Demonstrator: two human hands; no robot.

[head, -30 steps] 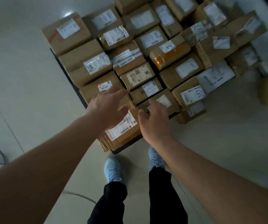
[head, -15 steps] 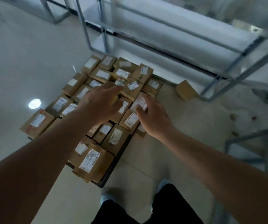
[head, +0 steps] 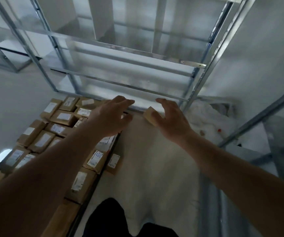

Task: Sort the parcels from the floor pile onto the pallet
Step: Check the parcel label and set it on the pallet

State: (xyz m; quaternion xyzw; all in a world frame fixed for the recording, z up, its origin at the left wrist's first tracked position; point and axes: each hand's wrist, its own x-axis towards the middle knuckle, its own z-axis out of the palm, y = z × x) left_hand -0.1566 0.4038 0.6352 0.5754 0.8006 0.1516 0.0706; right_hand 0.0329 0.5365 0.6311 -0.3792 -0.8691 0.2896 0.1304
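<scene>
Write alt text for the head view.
Both bare hands, left and right, reach forward, open and empty, toward a lone cardboard parcel on the floor by metal shelving. Labelled parcels fill the pallet at left.

I see brown parcels (head: pixel 61 117) with white labels left of my hands, silver-grey shelving (head: pixel 131 69) ahead, pale floor (head: pixel 155 159), black trousers (head: pixel 107 218).

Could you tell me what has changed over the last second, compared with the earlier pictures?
The view has swung up and right, from the pallet parcels toward the shelving. Both hands have left the near parcel; the right hand now reaches at a lone box on the floor, the left hand spread beside it. Neither holds anything. The stacked parcels look unmoved.
</scene>
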